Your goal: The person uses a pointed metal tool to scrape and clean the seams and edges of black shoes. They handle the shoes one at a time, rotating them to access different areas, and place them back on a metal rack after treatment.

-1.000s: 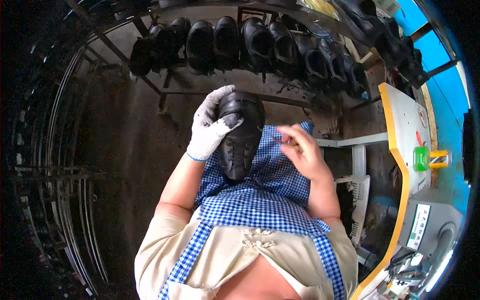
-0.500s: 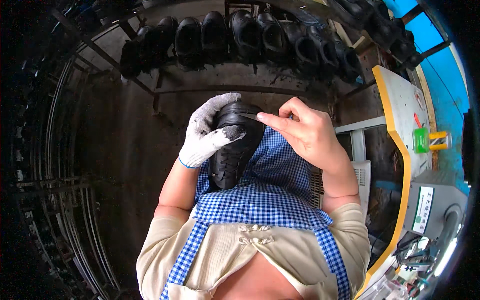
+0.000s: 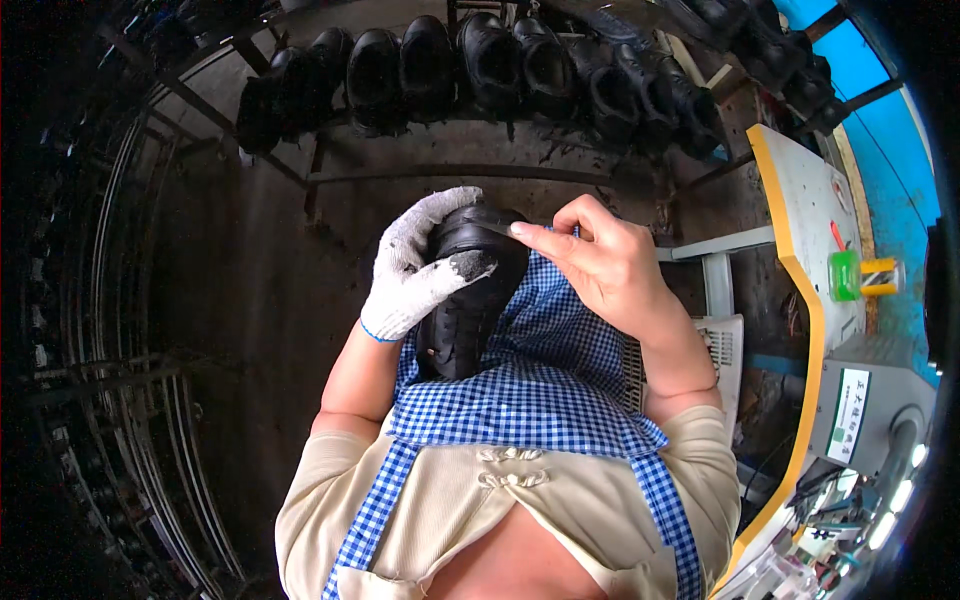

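Note:
A black lace-up shoe (image 3: 470, 290) lies over my lap, its laces toward my body and its rounded toe pointing away. My left hand (image 3: 415, 265), in a white knitted glove with a dark-stained thumb, wraps round the toe end from the left and grips it. My right hand (image 3: 610, 262) is bare and pinches a thin, light-edged tool (image 3: 505, 228) at the right side of the toe. Its tip meets the upper near the toe seam; most of the tool hides behind my fingers, so its exact kind is unclear.
A rack of several black shoes (image 3: 490, 65) runs across the far side. On my right stands a yellow-edged white table (image 3: 800, 210), carrying a green-and-yellow container (image 3: 860, 276) and a grey machine (image 3: 870, 405). Metal racks (image 3: 130, 420) line the left.
My right hand has shifted slightly left and up along the toe, and less of the thin tool shows. My left hand keeps its grip on the shoe.

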Demonstrator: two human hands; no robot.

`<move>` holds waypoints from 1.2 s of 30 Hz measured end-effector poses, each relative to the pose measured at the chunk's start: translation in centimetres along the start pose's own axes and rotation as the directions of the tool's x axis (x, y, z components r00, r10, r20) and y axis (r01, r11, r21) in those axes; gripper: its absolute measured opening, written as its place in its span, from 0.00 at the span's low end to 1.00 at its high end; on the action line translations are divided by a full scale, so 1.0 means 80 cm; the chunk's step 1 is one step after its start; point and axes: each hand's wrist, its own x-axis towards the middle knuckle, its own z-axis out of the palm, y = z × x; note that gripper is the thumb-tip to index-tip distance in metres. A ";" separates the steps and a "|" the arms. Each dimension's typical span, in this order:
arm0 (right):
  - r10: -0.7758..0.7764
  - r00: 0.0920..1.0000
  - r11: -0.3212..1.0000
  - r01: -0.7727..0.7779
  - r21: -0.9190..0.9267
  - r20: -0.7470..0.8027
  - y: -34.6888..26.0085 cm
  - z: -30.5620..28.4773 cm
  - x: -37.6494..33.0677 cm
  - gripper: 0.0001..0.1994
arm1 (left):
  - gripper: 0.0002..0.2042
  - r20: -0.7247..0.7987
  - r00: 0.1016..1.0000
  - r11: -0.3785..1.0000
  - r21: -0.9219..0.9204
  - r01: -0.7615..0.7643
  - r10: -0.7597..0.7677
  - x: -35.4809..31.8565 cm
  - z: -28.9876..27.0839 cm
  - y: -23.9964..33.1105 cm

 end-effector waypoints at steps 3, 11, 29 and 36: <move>0.008 1.000 1.000 -0.008 0.014 0.002 0.002 0.003 -0.001 0.18 | 0.35 -0.021 1.000 1.000 -0.017 0.022 -0.022 -0.002 -0.001 0.000; 0.015 0.999 0.999 -0.013 -0.049 0.037 0.007 -0.015 -0.007 0.19 | 0.34 -0.039 0.999 0.999 0.033 0.010 -0.009 0.000 -0.002 -0.004; 0.180 0.975 0.963 -0.148 0.226 -0.129 0.038 0.019 -0.034 0.15 | 0.29 -0.111 0.985 0.989 -0.051 -0.139 0.133 0.009 -0.029 -0.017; 0.368 0.919 0.855 -0.394 0.337 0.139 0.054 0.092 -0.119 0.29 | 0.26 -0.532 0.841 0.858 -0.475 -0.197 -0.101 0.034 -0.082 -0.068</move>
